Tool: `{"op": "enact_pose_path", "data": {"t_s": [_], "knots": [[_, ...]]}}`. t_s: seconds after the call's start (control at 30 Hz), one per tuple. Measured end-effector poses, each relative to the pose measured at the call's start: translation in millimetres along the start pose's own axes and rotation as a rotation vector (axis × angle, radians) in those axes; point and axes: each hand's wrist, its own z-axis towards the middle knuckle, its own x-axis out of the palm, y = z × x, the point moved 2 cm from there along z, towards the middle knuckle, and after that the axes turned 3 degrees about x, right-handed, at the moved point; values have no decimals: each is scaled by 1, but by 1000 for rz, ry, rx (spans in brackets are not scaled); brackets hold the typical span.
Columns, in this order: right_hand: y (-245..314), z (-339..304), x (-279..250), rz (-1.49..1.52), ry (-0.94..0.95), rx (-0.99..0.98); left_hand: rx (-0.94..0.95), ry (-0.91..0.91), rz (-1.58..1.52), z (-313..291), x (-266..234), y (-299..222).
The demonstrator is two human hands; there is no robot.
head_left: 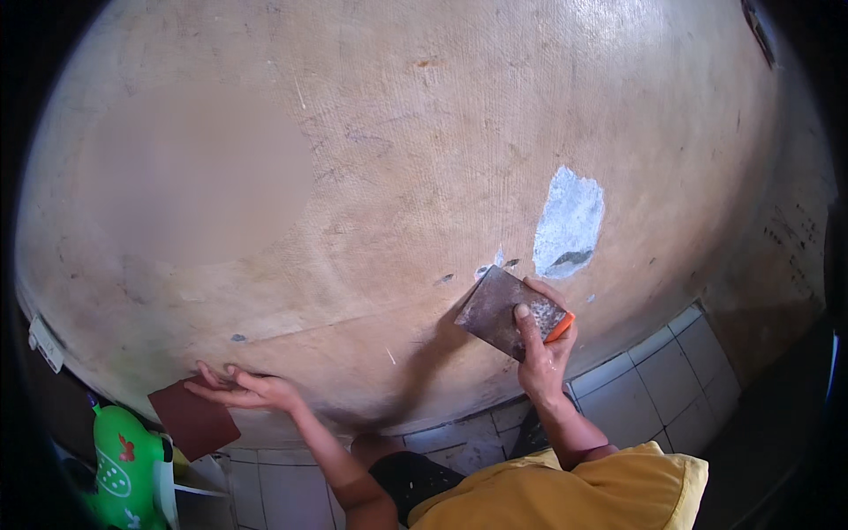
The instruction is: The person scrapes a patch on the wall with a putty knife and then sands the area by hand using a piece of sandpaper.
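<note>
My right hand (541, 353) grips a wide flat scraper (505, 309) with a worn grey-brown blade and an orange back edge. The thumb presses on its dusty face while the other fingers go behind. The far corner of the blade is at or close to the wall (389, 212), just below a small chipped spot (497, 261). Low on the left, my left hand (252, 390) is turned palm up with its fingers partly bent. A reddish-brown sandpaper sheet (196, 422) hangs tilted at those fingers; the exact hold is partly hidden.
Right above the scraper, a large patch of bare grey-white plaster (570, 221) shows in the beige wall. White tiles (654, 371) run along the wall's foot. A green inflatable-looking toy (124, 468) stands at lower left, near a white box-like fixture (44, 344).
</note>
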Motion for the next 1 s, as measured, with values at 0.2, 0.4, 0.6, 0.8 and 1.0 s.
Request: {"op": "enact_pose_path", "data": {"t_s": [0.2,0.4,0.6,0.8,1.0], "knots": [[0,-1,2,58,-15,84,17,3,34,2,-1,1],[0,2,2,184,-1,109,-6,-3,34,4,-4,1],[-5,1,-5,127,32,109,32,-2,33,-1,1,-1],[3,3,-5,107,9,51,58,21,28,3,-3,2],[2,4,-1,11,10,68,19,18,11,-1,-3,6]]}}
